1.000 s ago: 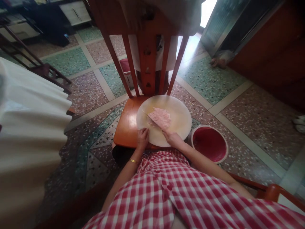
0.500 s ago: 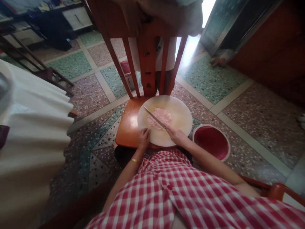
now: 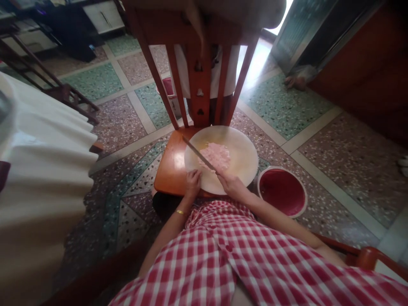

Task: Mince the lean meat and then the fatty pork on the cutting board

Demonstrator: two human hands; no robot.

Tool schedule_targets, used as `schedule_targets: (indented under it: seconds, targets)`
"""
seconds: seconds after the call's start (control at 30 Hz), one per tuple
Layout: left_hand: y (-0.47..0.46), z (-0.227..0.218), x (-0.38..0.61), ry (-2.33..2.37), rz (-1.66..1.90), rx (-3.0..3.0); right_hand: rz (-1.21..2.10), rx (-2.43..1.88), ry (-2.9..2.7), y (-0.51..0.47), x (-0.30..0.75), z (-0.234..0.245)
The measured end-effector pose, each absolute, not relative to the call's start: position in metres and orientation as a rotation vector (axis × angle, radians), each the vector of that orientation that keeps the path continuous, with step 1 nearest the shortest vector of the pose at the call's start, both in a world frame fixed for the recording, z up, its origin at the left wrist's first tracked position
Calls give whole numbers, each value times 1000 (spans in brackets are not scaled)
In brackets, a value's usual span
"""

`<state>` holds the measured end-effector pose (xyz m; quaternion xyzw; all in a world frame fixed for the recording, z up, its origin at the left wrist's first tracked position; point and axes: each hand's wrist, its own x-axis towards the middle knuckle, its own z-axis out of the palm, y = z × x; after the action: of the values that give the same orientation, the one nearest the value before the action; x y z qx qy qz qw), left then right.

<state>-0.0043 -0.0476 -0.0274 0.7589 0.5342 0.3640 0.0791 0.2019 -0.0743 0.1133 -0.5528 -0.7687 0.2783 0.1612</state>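
Note:
A round white cutting board (image 3: 240, 146) lies on the wooden chair seat (image 3: 170, 163) in front of me. Pale pink minced meat (image 3: 219, 155) is spread over its middle. In my right hand (image 3: 232, 185) is the handle of a knife (image 3: 199, 154); the long blade slants up and left across the meat's left side, its tip at the board's far left edge. My left hand (image 3: 193, 182) is at the board's near left rim, fingers curled against it. Whether that hand pinches the rim is hard to make out.
Right of the chair stands a red bucket (image 3: 282, 191) with a pale rim. A person (image 3: 229, 19) leans over the chair back (image 3: 199, 80), one arm hanging over it. Left is a table with a pleated white cloth (image 3: 47, 161); another bucket (image 3: 168, 87) sits behind the chair.
The knife has shifted left and toward me, its tip now at the board's edge. My left hand stays put. The person behind the chair has moved an arm down over the backrest.

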Motion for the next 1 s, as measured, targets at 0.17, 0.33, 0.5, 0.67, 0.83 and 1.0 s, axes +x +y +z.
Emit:
schedule_targets:
  seconds: [0.17,0.33,0.5,0.67,0.83,1.0]
  targets:
    - [-49,-25,-5,1575,1071,2251,863,-1695,-2225,-73,205,108]
    - [-49,-25,-4,1588,1069,2230,790,-1531,-2138,-71,205,119]
    - [-49,-25,-4,1591,1058,2228,880,-1693,-2235,-71,207,108]
    - [-48,-26,-5,1575,1074,2261,766,-1549,-2136,-66,207,120]
    - [-48,-26,-5,1593,1046,2235,875,-1813,-2227,-60,208,116]
    - [-48,-24,-4,1588,1066,2245,755,-1619,-2100,-60,209,124]
